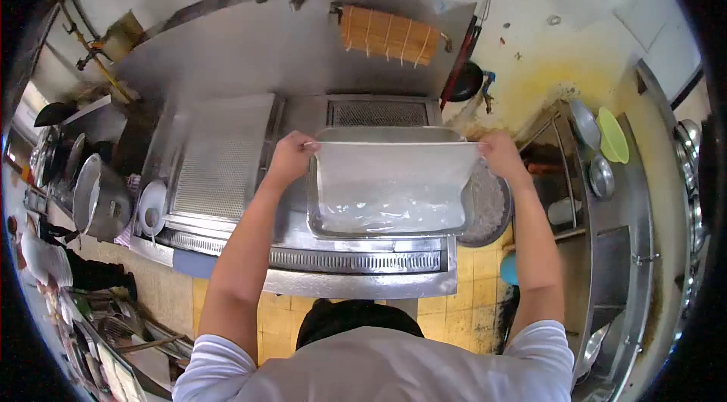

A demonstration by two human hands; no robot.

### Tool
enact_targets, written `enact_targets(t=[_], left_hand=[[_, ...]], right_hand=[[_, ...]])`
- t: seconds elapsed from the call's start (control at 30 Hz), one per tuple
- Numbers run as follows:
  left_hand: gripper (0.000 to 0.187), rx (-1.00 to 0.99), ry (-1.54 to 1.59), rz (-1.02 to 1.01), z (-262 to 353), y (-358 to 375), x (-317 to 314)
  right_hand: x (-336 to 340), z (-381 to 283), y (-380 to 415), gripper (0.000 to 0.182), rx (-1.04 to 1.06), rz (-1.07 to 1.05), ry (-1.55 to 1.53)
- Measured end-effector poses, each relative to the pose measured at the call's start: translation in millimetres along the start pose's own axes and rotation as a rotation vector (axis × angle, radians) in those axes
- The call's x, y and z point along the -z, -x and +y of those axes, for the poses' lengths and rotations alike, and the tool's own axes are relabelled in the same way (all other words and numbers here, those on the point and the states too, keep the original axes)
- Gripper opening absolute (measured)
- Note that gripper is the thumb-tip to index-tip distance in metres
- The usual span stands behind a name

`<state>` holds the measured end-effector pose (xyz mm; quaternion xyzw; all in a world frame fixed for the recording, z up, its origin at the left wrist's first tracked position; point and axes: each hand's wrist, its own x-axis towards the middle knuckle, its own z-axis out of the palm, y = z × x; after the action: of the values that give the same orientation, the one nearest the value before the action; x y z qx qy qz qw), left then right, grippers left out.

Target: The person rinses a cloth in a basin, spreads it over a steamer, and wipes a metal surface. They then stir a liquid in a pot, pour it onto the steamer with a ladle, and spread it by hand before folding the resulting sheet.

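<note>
A thin white sheet is stretched between my two hands over a rectangular metal tray. My left hand pinches its far left corner, and at the far right corner my right hand does the same. The sheet hangs from a straight far edge down into the tray, where its lower part looks wet and glossy. Just beyond the tray's right side, close to my right forearm, stands a round basin with a greyish-white, lumpy content.
Perforated metal panels lie on the steel counter to the left, beside a white plate and a large pot. Against the back panel hangs a bamboo mat. A steel sink unit with bowls stands right. Another person is far left.
</note>
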<state>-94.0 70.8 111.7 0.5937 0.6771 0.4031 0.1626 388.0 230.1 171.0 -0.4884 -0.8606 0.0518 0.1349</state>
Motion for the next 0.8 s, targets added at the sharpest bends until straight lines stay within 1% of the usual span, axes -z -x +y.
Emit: enact_targets(t=[0.1, 0.13, 0.2, 0.23, 0.27, 0.37, 0.4, 0.47, 0.5, 0.53, 0.63, 0.67, 0.77, 0.8], left_hand=[[0.021, 0.040, 0.363, 0.099, 28.2, 2.0, 40.3], [0.023, 0.124, 0.253, 0.087, 61.4, 7.6, 66.8], [0.023, 0.088, 0.241, 0.192, 99.1, 13.6, 103.9], [0.023, 0.071, 0.236, 0.240, 105.4, 13.6, 117.5], [0.024, 0.052, 0.325, 0.260, 89.3, 5.9, 126.2], [0.023, 0.003, 0.429, 0.389, 127.3, 15.3, 175.0], [0.022, -0.052, 0.520, 0.426, 134.9, 19.2, 189.8], [0.023, -0.073, 0.547, 0.537, 153.6, 34.0, 224.0], [0.024, -0.081, 0.557, 0.592, 154.1, 40.2, 240.5], [0.025, -0.156, 0.567, 0.627, 145.4, 42.3, 257.5], [0.027, -0.174, 0.567, 0.696, 125.8, 60.3, 312.0], [0.025, -0.177, 0.567, 0.709, 115.7, 66.5, 331.5], [0.022, -0.152, 0.539, 0.681, 85.0, 90.5, 392.7], [0.021, -0.232, 0.452, 0.726, 61.7, 91.7, 408.3]], right_hand=[[74.4, -26.5, 11.0, 0.022, -0.071, 0.032, -0.499], [97.0, -38.5, 13.5, 0.021, -0.004, 0.107, -0.442], [132.2, -54.6, 12.3, 0.020, -0.054, 0.173, -0.659], [147.2, -64.6, 12.0, 0.020, -0.082, 0.203, -0.767], [162.7, -78.2, 11.9, 0.020, -0.056, 0.260, -0.776], [204.7, -122.4, 9.5, 0.022, 0.028, 0.405, -0.822], [215.1, -135.3, 8.6, 0.023, 0.055, 0.436, -0.857], [233.1, -174.1, 11.3, 0.024, 0.078, 0.509, -0.885], [242.8, -198.4, 15.9, 0.025, 0.074, 0.554, -0.878], [249.2, -223.2, 19.2, 0.025, 0.069, 0.599, -0.872], [254.4, -283.8, 23.8, 0.026, 0.104, 0.570, -0.918], [249.8, -303.5, 23.2, 0.029, 0.126, 0.572, -0.950], [232.0, -367.5, 19.9, 0.029, 0.082, 0.520, -0.932], [220.0, -379.7, 18.8, 0.029, 0.048, 0.514, -0.904]])
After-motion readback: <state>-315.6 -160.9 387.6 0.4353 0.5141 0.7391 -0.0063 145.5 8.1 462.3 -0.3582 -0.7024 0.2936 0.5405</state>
